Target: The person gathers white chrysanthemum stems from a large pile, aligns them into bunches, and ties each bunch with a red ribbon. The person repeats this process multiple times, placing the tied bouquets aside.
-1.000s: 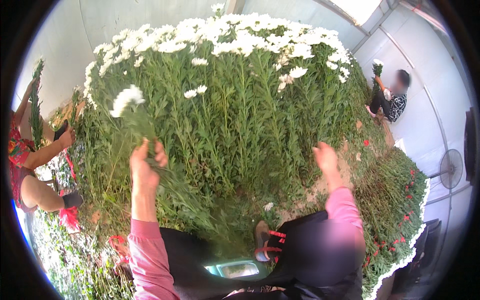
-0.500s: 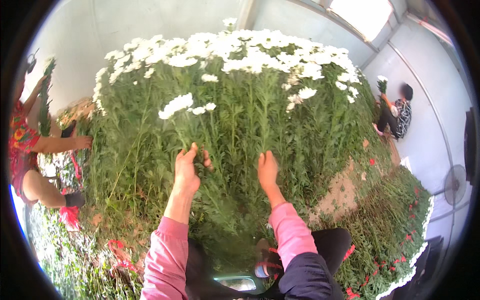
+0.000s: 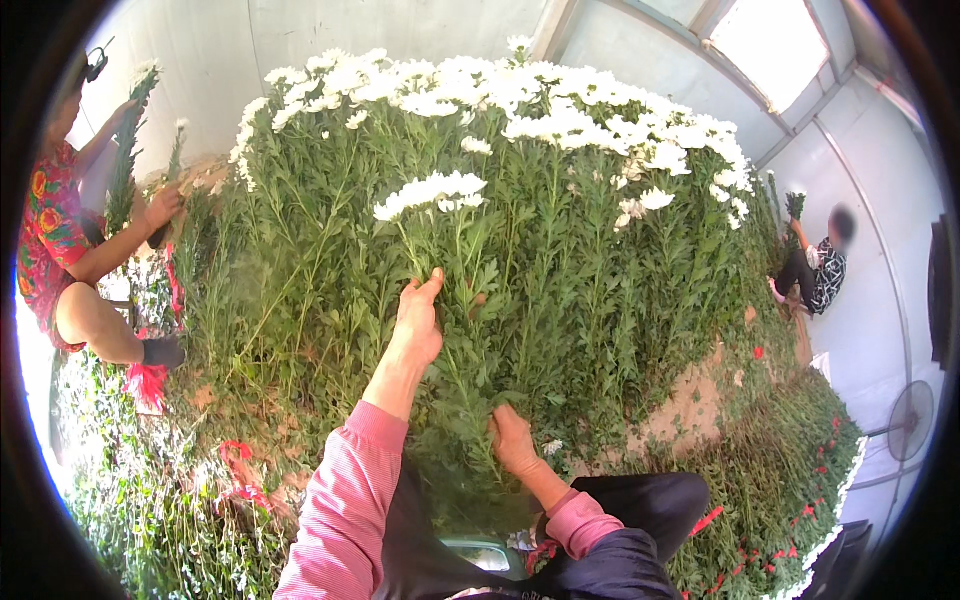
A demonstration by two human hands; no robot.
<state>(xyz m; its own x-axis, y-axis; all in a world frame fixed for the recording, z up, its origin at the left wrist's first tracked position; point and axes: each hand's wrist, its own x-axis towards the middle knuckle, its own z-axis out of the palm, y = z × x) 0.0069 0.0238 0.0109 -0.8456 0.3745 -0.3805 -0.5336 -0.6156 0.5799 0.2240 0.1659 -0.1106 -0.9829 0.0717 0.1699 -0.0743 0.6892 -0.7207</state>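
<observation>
A small bunch of white chrysanthemums (image 3: 433, 192) stands out in front of the tall flower pile, its heads level with one another. My left hand (image 3: 418, 322) is closed round its leafy stems below the heads, thumb uppermost. Lower down and to the right, my right hand (image 3: 514, 442) is closed on the lower stems of the same bunch; leaves hide part of its fingers. Behind both hands rises a dense bank of white chrysanthemums (image 3: 600, 270) with long green stems.
At left a crouching person (image 3: 65, 230) in a red floral top holds flower stems. Another person (image 3: 828, 265) sits far right with flowers. Tied bundles (image 3: 770, 500) with red strips lie at right. Cut stems and red strips (image 3: 240, 480) litter the left. A fan (image 3: 910, 422) stands right.
My right hand has come down from the upright stems of the bank to the lower stems of the bunch. My left hand keeps its hold. The view has shifted slightly left.
</observation>
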